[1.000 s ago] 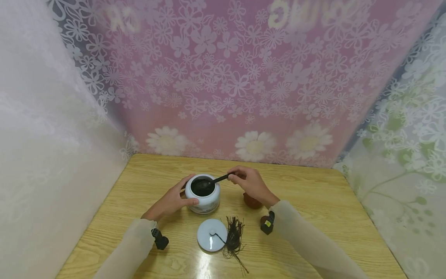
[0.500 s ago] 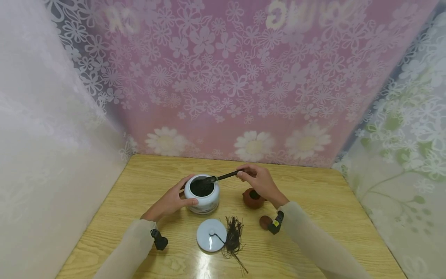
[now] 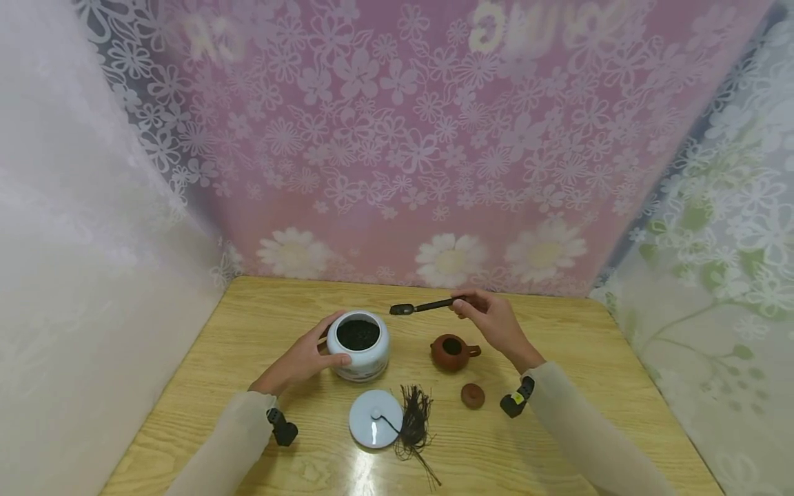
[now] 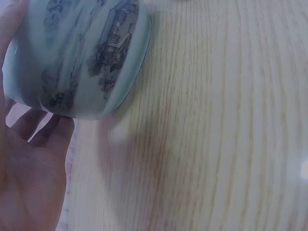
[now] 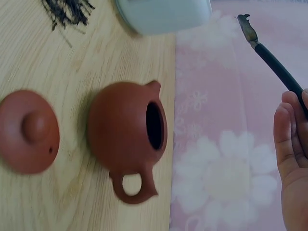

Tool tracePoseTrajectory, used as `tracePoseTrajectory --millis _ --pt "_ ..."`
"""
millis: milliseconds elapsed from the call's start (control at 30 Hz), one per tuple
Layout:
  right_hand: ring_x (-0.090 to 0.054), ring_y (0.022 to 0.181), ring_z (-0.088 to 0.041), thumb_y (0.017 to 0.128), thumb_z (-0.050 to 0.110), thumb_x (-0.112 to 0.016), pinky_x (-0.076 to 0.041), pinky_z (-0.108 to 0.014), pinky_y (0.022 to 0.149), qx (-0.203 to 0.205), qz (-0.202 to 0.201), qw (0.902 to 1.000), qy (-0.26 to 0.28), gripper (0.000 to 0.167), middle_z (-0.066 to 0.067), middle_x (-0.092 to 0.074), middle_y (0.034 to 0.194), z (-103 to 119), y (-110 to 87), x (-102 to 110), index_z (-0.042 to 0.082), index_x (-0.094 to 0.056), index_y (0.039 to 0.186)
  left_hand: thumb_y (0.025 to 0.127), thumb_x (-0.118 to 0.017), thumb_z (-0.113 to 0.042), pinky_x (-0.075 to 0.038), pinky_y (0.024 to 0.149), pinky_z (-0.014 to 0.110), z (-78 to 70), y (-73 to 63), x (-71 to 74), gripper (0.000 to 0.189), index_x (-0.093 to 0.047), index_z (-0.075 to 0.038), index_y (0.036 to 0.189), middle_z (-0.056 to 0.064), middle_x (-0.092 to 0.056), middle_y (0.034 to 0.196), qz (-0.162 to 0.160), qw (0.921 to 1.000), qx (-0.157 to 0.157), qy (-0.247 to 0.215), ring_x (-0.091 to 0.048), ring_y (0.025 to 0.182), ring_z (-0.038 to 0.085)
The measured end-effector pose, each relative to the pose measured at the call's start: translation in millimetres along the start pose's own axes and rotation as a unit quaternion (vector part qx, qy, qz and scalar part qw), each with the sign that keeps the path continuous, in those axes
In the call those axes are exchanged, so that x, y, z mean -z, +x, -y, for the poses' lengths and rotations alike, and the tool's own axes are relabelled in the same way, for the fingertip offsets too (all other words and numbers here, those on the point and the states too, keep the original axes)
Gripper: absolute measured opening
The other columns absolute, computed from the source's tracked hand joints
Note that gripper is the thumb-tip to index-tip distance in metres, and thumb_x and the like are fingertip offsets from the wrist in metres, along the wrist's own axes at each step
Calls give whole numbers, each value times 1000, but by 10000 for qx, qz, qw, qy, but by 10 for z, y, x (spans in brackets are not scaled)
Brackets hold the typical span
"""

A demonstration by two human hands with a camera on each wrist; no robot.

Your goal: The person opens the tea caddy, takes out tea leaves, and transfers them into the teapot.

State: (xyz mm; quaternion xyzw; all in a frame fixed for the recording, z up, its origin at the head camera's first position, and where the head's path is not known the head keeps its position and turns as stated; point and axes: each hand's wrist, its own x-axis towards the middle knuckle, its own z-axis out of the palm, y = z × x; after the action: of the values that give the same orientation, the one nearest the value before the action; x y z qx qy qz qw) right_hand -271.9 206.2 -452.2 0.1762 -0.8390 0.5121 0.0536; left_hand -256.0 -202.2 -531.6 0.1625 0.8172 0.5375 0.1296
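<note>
My left hand curves round the side of a pale, painted ceramic jar, thumb near its front and fingers behind. Dark loose tea leaves show inside the jar's mouth. My right hand pinches the dark handle of a small tea scoop, held level in the air right of the jar. In the right wrist view a few dark leaves show at the scoop's tip. Below the scoop stands an uncovered brown clay teapot, its handle pointing right in the head view.
The teapot's lid lies on the wooden table in front of the teapot. Nearer me lies the jar's pale lid, with a dark tassel tied to its knob. A flowered curtain hangs behind the table.
My right hand has lifted the scoop out of the jar and moved it right, uncovering the teapot and its small lid in the head view. The left hand stays on the jar.
</note>
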Motion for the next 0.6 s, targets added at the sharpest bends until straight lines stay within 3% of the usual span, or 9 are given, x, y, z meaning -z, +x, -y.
tracePoseTrajectory --millis 233,467,600 --pt "-70 88 -7 102 32 -65 -60 -25 82 -81 -160 9997 -171 29 -4 -76 103 -117 -136 200 16 -70 126 83 -85 -47 -38 122 50 27 -7 2 97 -22 -52 157 -12 -28 165 -27 10000 -60 -31 -30 156 26" --pt "-72 91 -12 104 31 -63 -59 -24 80 -294 -223 9982 -482 30 -13 -75 110 -256 -316 385 15 -68 129 84 -85 -46 -37 122 51 30 -2 -6 97 -22 -49 158 -13 -30 164 -15 10000 -55 -50 -30 156 26" --pt "-72 91 -12 103 34 -63 -59 -23 80 -307 -273 9967 -696 31 -9 -76 107 -357 -393 478 16 -69 127 83 -85 -48 -38 122 50 41 12 -10 98 -23 -47 159 -13 -30 164 -37 10000 -16 -4 -30 156 26"
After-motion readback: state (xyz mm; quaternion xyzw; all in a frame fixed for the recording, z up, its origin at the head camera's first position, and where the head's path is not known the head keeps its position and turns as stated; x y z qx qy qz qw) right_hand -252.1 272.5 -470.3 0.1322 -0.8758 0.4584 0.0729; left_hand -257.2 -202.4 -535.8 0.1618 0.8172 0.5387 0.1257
